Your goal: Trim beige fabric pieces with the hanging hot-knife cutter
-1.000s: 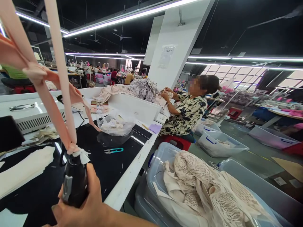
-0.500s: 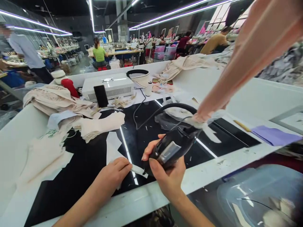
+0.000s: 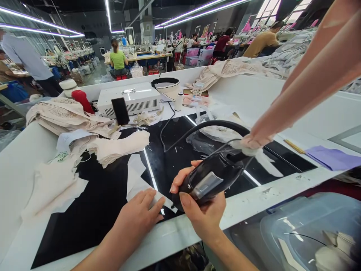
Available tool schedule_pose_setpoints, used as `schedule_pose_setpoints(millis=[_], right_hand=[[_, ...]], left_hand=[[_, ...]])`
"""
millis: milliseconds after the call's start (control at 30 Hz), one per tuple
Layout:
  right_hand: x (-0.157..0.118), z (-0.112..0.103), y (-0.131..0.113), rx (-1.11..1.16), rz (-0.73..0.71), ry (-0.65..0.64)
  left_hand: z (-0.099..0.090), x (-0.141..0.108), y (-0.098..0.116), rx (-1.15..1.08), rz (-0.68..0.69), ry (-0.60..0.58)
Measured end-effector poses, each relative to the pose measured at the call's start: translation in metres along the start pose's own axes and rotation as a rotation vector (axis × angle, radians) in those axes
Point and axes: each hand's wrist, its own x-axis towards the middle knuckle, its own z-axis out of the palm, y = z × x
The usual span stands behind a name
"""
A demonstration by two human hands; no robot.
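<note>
My right hand (image 3: 207,214) is wrapped round a black handheld power tool (image 3: 213,178), with the thumb along its near side. The tool is tilted, its lower end down by the tip of a narrow white strip (image 3: 170,205). A pale pink fabric sleeve (image 3: 304,82) is gathered at the tool's upper end. My left hand (image 3: 138,212) lies flat over the strip, fingers stretched out and slightly apart. Beyond its fingers a white cut piece (image 3: 134,173) rests on the glossy black work surface (image 3: 98,210). The tool's working tip is largely hidden.
Stacked pale fabric pieces (image 3: 118,146) lie to the left. A phone (image 3: 120,111) leans against a white vented box (image 3: 129,99). A black hose (image 3: 203,126) arches behind the tool. Purple cloth (image 3: 334,156) lies at right, above a clear plastic bin (image 3: 304,222). Other people sit farther back.
My left hand has gone from pinching the strip to lying flatter over it, its fingers opened. The tool and my right hand have shifted slightly right in view.
</note>
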Motion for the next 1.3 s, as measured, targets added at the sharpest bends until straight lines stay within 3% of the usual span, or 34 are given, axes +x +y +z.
schedule_pose_setpoints(millis=[267,667,1033,1300], right_hand=[[-0.005,-0.002,-0.001,0.052,0.029,-0.036],[0.011,0.004,0.012,0.099,-0.006,0.025],[0.016,0.013,0.017,0.029,0.063,0.009],[0.019,0.018,0.023,0.094,0.060,0.021]], left_hand=[[0.013,-0.004,0.008,0.044,0.029,0.040],[0.007,-0.008,0.008,0.044,0.035,0.000],[0.009,-0.012,0.003,-0.030,0.016,-0.064],[0.010,-0.013,0.003,-0.039,0.018,-0.024]])
